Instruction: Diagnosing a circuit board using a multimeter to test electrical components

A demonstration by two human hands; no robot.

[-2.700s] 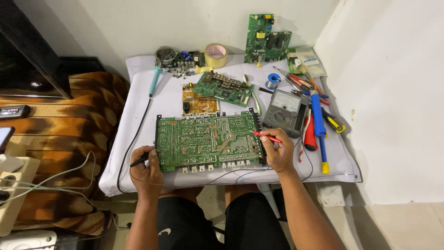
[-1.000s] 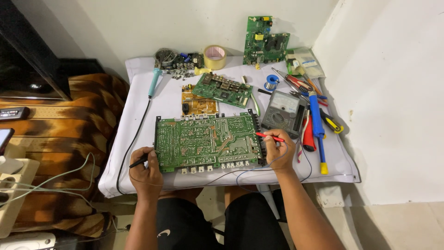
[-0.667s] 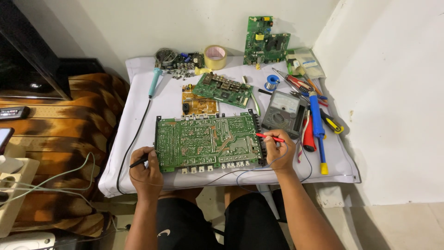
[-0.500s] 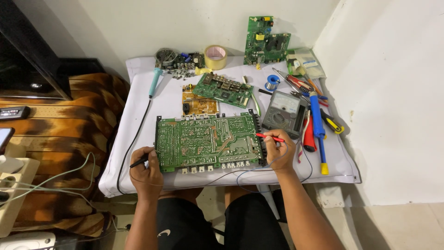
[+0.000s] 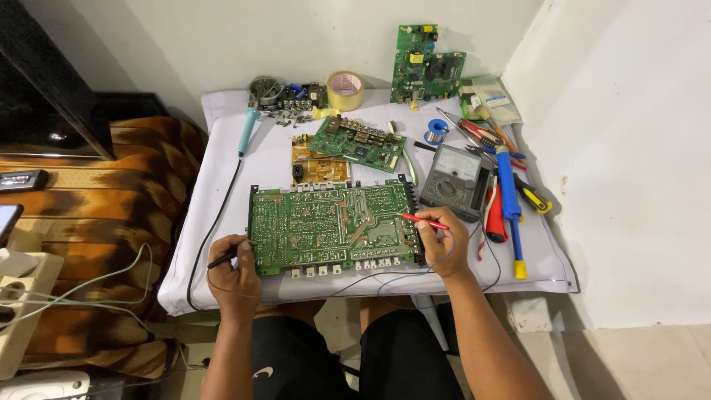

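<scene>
right grip (image 5: pixel 438 248) pinches red probe (image 5: pixel 422 220) over green board's (image 5: pixel 329 226) right edge.

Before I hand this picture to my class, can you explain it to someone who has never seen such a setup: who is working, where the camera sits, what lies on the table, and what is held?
There is no machine here: a seated person works with two bare hands. The camera is worn on the person's head and looks down.

On the white-covered table lies a large green circuit board. The right hand holds a red probe, its tip on the board. The left hand holds a black probe at the board's left edge.

Behind lie two smaller boards, a grey meter, a roll of tape, a soldering iron and a blue-handled screwdriver. Another green board leans on the wall.
</scene>
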